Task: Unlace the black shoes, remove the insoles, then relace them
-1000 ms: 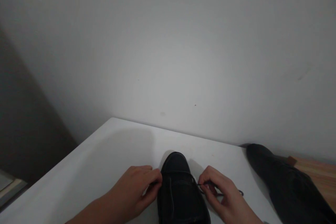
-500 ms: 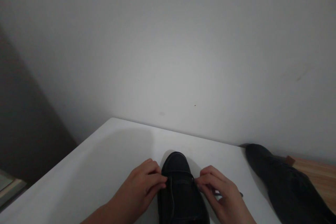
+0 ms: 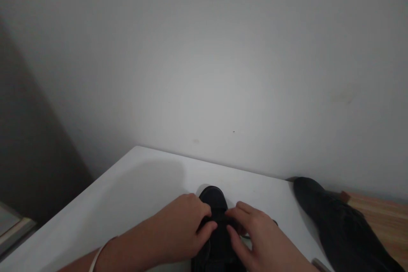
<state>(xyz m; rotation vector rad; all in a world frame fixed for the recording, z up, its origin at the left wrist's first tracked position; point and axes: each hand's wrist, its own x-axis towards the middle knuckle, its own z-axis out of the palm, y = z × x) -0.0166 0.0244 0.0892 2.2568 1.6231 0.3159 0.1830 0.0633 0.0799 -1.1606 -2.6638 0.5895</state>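
A black shoe (image 3: 213,197) lies on the white table (image 3: 153,178), its rounded toe pointing away from me. From the left side, my left hand (image 3: 191,225) is closed on the shoe's upper behind the toe, thumb and fingers curled on the black material. Opposite it, my right hand (image 3: 251,231) pinches the upper from the right. The fingertips of both hands are close together over the top of the shoe. Much of the shoe's middle is covered by my hands, and its rear runs out of the bottom of the view.
To the right is a long, dark item (image 3: 338,225), shaped like a shoe or boot. A wood-grain surface (image 3: 382,216) lies beyond it. A thin dark object (image 3: 276,222) shows partly behind my right hand. The pale wall (image 3: 207,72) rises along the table's far edge.
Both hands have moved inward from the sides of the shoe over its top, fingertips now nearer each other. More of my left forearm shows, with a light band on it.
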